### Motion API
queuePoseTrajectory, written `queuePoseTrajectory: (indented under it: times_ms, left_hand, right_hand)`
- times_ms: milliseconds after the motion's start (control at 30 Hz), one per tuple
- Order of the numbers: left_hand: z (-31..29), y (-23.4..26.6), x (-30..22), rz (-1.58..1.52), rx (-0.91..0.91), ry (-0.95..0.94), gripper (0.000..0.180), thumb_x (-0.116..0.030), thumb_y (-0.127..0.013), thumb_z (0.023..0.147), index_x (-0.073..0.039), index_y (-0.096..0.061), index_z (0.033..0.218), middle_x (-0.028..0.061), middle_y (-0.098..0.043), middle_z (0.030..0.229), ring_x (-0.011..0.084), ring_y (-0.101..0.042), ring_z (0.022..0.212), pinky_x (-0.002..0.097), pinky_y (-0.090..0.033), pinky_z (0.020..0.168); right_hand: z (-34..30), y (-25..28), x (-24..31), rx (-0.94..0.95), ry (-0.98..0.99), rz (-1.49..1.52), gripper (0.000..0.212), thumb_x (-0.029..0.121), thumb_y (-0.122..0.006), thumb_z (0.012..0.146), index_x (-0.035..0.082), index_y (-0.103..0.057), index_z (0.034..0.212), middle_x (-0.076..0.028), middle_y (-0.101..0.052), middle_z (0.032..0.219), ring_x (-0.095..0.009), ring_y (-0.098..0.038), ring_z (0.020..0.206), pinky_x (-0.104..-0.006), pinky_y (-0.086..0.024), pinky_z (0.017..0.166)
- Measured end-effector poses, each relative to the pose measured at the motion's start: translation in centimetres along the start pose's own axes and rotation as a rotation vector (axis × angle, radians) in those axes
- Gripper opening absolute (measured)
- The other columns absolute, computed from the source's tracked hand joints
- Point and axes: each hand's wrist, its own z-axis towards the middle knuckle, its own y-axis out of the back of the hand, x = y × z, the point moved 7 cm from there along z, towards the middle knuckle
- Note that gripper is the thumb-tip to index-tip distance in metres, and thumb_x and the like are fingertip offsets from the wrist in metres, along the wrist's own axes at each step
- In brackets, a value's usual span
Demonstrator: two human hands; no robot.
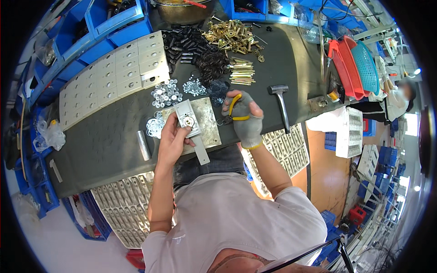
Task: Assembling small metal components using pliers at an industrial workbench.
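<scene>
My left hand (pixel 170 141) is bare and closed around a pale metal plate assembly (pixel 183 109). Its thumb lies beside a round fitting in the plate, and a flat bar (pixel 200 152) sticks out toward me from the lower end. A grey glove with bare fingertips covers my right hand (pixel 248 125), which is wrapped around small pliers (pixel 234 103) with yellow handles. The pliers' dark jaws point left toward the assembly, apart from it. Beneath the assembly lies a flat metal work plate (pixel 210 129) on the dark bench mat.
Washers (pixel 155 124), round metal caps (pixel 166 93), black cylinders (pixel 184 41), brass-coloured parts (pixel 232 36) and pins (pixel 242 71) lie in piles. A hammer (pixel 282 107) sits right, a metal rod (pixel 144 145) left. Rectangular plates (pixel 107 75) stand in rows; red baskets (pixel 348 68) edge the bench. A person (pixel 400 98) is far right.
</scene>
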Motion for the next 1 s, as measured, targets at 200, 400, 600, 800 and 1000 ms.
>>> queuePoseTrajectory:
  times_ms: [200, 400, 600, 800, 1000]
  left_hand:
    - [0.1, -0.2, -0.2, 0.010, 0.027, 0.022, 0.047, -0.003, -0.052, 0.093, 0.003, -0.049, 0.140, 0.0112, -0.064, 0.113, 0.0139, -0.064, 0.076, 0.0274, -0.059, 0.060]
    - [0.1, -0.1, 0.1, 0.018, -0.041, 0.016, 0.042, -0.004, -0.047, 0.092, 0.004, -0.052, 0.132, 0.0094, -0.063, 0.103, 0.0159, -0.065, 0.068, 0.0291, -0.059, 0.058]
    - [0.2, -0.4, -0.1, 0.022, -0.007, 0.020, 0.043, -0.003, -0.047, 0.091, 0.004, -0.051, 0.133, 0.0103, -0.063, 0.105, 0.0160, -0.065, 0.069, 0.0285, -0.059, 0.058]
    - [0.0, -0.2, -0.3, 0.034, -0.008, 0.019, 0.044, -0.003, -0.050, 0.089, 0.005, -0.052, 0.133, 0.0112, -0.065, 0.103, 0.0143, -0.064, 0.067, 0.0270, -0.057, 0.059]
    - [0.1, -0.3, -0.2, 0.014, -0.009, 0.027, 0.043, -0.002, -0.047, 0.090, 0.004, -0.052, 0.132, 0.0097, -0.064, 0.103, 0.0148, -0.063, 0.065, 0.0281, -0.058, 0.058]
  right_hand:
    - [3.6, -0.7, -0.5, -0.224, -0.380, -0.422, 0.032, 0.034, -0.074, 0.096, 0.011, -0.053, 0.097, 0.001, -0.052, 0.076, -0.009, -0.048, 0.055, -0.0255, -0.034, 0.043]
    - [5.8, -0.1, -1.4, -0.230, -0.230, -0.476, 0.042, 0.046, -0.069, 0.097, 0.007, -0.058, 0.107, -0.002, -0.059, 0.087, -0.012, -0.055, 0.064, -0.0244, -0.042, 0.053]
    - [3.2, 0.1, -0.4, 0.033, -0.075, 0.027, 0.067, 0.059, -0.047, 0.099, -0.001, -0.064, 0.124, -0.008, -0.064, 0.102, -0.015, -0.062, 0.081, -0.0274, -0.050, 0.070]
    - [1.7, 0.3, -0.1, -0.070, 0.007, 0.093, 0.065, 0.058, -0.048, 0.093, 0.001, -0.062, 0.119, -0.008, -0.061, 0.099, -0.017, -0.059, 0.084, -0.0288, -0.047, 0.074]
    - [1.7, 0.7, -0.4, -0.098, 0.058, 0.092, 0.063, 0.058, -0.049, 0.091, 0.001, -0.061, 0.115, -0.007, -0.057, 0.096, -0.018, -0.056, 0.083, -0.0303, -0.045, 0.075]
